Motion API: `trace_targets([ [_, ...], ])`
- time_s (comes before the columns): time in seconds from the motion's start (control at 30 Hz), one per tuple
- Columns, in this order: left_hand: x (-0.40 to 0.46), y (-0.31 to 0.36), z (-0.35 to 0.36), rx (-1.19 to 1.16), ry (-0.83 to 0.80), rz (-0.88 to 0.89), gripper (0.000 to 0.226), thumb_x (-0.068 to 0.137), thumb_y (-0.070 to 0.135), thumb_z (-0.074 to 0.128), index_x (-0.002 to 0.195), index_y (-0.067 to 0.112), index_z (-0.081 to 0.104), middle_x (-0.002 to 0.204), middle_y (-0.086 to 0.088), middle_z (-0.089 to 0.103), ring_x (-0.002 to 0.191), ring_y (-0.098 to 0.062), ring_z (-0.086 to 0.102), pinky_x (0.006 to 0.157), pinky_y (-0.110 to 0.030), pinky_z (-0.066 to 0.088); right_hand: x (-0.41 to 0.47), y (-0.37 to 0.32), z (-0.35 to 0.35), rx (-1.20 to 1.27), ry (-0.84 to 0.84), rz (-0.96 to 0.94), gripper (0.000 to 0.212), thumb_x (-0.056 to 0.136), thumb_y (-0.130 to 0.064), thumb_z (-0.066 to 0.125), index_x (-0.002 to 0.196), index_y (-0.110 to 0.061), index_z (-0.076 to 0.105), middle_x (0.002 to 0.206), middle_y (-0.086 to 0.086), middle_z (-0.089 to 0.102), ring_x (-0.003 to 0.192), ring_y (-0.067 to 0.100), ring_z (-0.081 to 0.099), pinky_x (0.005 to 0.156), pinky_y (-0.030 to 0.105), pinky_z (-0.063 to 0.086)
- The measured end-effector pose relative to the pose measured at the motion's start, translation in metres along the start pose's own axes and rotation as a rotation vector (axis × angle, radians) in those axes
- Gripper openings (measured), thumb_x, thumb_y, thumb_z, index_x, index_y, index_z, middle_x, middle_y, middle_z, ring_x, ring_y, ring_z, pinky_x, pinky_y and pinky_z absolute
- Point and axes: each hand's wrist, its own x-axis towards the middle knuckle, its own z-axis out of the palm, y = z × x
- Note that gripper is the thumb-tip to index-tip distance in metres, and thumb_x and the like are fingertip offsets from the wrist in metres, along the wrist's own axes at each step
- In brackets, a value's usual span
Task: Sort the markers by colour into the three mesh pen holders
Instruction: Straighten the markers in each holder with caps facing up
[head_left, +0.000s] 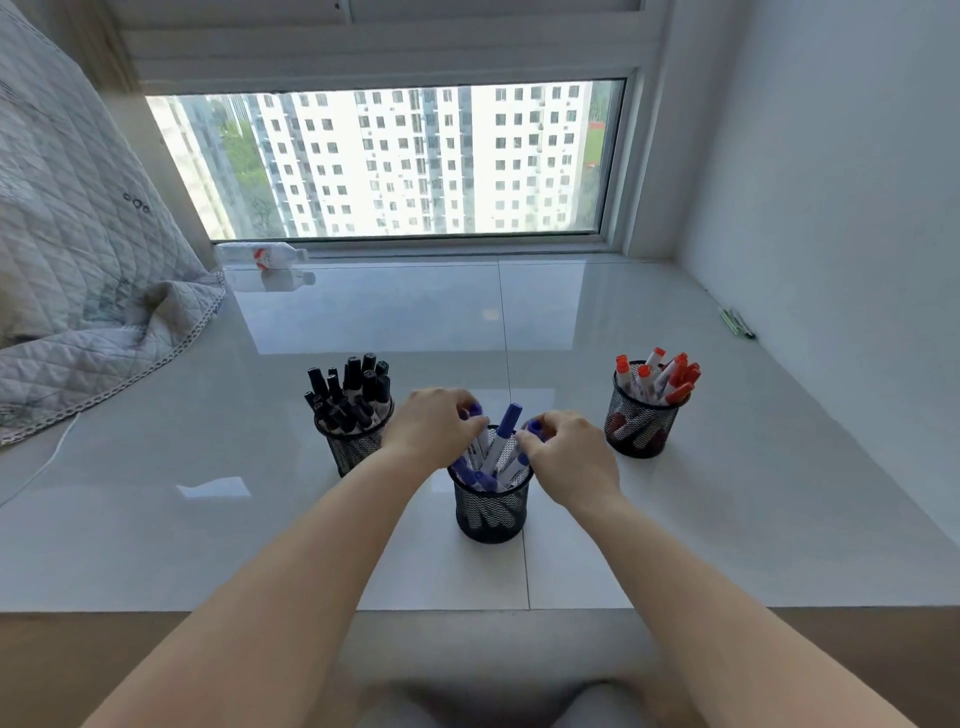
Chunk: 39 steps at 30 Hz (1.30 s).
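Note:
Three black mesh pen holders stand on the glossy white sill. The left holder (353, 447) is full of black markers (350, 395). In the right holder (640, 428) stand several red-capped markers (662, 376). The middle holder (491, 512), nearest me, contains blue markers (505, 434). My left hand (434, 423) hovers over its left rim, fingers closed on a blue-capped marker. On the other side, my right hand (569, 454) pinches another blue-capped marker above the right rim. One blue marker sticks up between the two hands.
A quilted grey blanket (78, 270) lies at the left. A plastic bottle (262, 255) rests on its side by the window. Two green pens (737, 323) lie near the right wall. A white cable (41, 467) runs along the left. The sill's front edge (493, 610) is near my body.

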Motion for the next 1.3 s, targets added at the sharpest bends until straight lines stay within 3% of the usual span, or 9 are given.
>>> trace_targets([
  [0.27, -0.002, 0.0, -0.002, -0.107, 0.18, 0.064, 0.024, 0.087, 0.043, 0.054, 0.096, 0.025, 0.065, 0.087, 0.007, 0.05, 0.083, -0.013, 0.052, 0.069, -0.025, 0.035, 0.006, -0.012, -0.027, 0.27, 0.18, -0.188, 0.019, 0.087, -0.034, 0.06, 0.09, -0.017, 0.065, 0.075, -0.002, 0.052, 0.065, 0.01, 0.048, 0.065, 0.026, 0.038],
  [0.47, -0.01, 0.003, -0.018, -0.327, 0.5, 0.152, 0.02, 0.088, 0.04, 0.055, 0.089, 0.021, 0.064, 0.074, 0.008, 0.056, 0.062, 0.0, 0.05, 0.057, -0.016, 0.035, 0.009, -0.018, -0.044, 0.456, 0.21, -0.222, 0.017, 0.09, -0.035, 0.054, 0.083, -0.019, 0.057, 0.059, -0.004, 0.055, 0.053, 0.011, 0.049, 0.057, 0.03, 0.043],
  [0.57, -0.012, 0.003, -0.025, -0.519, 0.564, 0.096, 0.018, 0.089, 0.04, 0.053, 0.087, 0.024, 0.058, 0.062, 0.009, 0.057, 0.053, 0.0, 0.05, 0.052, -0.014, 0.035, 0.007, -0.018, -0.049, 0.476, 0.288, -0.228, 0.017, 0.09, -0.035, 0.053, 0.079, -0.022, 0.052, 0.061, -0.001, 0.056, 0.056, 0.016, 0.052, 0.059, 0.034, 0.047],
  [0.67, -0.013, -0.001, -0.03, -0.723, 0.598, -0.019, 0.018, 0.091, 0.039, 0.052, 0.086, 0.022, 0.056, 0.061, 0.009, 0.054, 0.054, -0.007, 0.049, 0.056, -0.024, 0.039, 0.009, -0.017, -0.053, 0.565, 0.346, -0.188, 0.016, 0.091, -0.031, 0.053, 0.077, -0.024, 0.049, 0.06, -0.003, 0.058, 0.05, 0.006, 0.053, 0.053, 0.021, 0.047],
  [0.77, -0.014, -0.007, -0.035, -1.01, 0.585, -0.208, 0.021, 0.093, 0.036, 0.049, 0.081, 0.019, 0.054, 0.059, 0.005, 0.049, 0.052, -0.014, 0.043, 0.052, -0.027, 0.038, 0.012, -0.016, -0.055, 0.8, 0.351, 0.006, 0.012, 0.091, -0.022, 0.053, 0.08, -0.02, 0.05, 0.064, 0.0, 0.061, 0.047, 0.0, 0.055, 0.048, 0.014, 0.046],
  [0.93, -0.02, -0.013, -0.038, -1.443, 0.458, -0.484, 0.018, 0.093, 0.024, 0.047, 0.085, 0.016, 0.06, 0.059, 0.007, 0.056, 0.047, -0.001, 0.052, 0.053, -0.02, 0.045, 0.013, -0.018, -0.053, 1.163, 0.122, 0.318, 0.004, 0.089, -0.009, 0.051, 0.087, -0.012, 0.052, 0.076, 0.001, 0.063, 0.071, 0.011, 0.061, 0.061, 0.023, 0.046],
  [1.07, -0.026, -0.012, -0.039, -1.674, 0.352, -0.478, 0.018, 0.092, 0.017, 0.046, 0.08, 0.017, 0.059, 0.055, 0.008, 0.065, 0.049, -0.001, 0.059, 0.061, -0.022, 0.047, 0.011, -0.019, -0.048, 1.246, -0.036, 0.322, 0.02, 0.088, -0.008, 0.055, 0.107, -0.014, 0.05, 0.083, 0.001, 0.066, 0.078, 0.011, 0.063, 0.068, 0.026, 0.044],
  [1.17, -0.029, -0.012, -0.038, -1.818, 0.243, -0.46, 0.017, 0.094, 0.018, 0.046, 0.079, 0.016, 0.056, 0.063, 0.006, 0.07, 0.053, 0.0, 0.062, 0.063, -0.023, 0.048, 0.01, -0.021, -0.044, 1.196, -0.089, 0.263, 0.015, 0.087, -0.005, 0.057, 0.095, -0.017, 0.051, 0.092, 0.004, 0.068, 0.089, 0.015, 0.064, 0.07, 0.027, 0.045],
  [1.3, -0.032, -0.014, -0.029, -1.752, 0.177, -0.374, 0.008, 0.096, 0.018, 0.046, 0.094, 0.02, 0.054, 0.074, 0.006, 0.072, 0.064, -0.001, 0.065, 0.065, -0.025, 0.048, 0.005, -0.025, -0.038, 0.953, -0.079, 0.125, 0.022, 0.082, -0.002, 0.063, 0.088, -0.018, 0.049, 0.092, 0.008, 0.069, 0.087, 0.017, 0.066, 0.07, 0.027, 0.052],
])
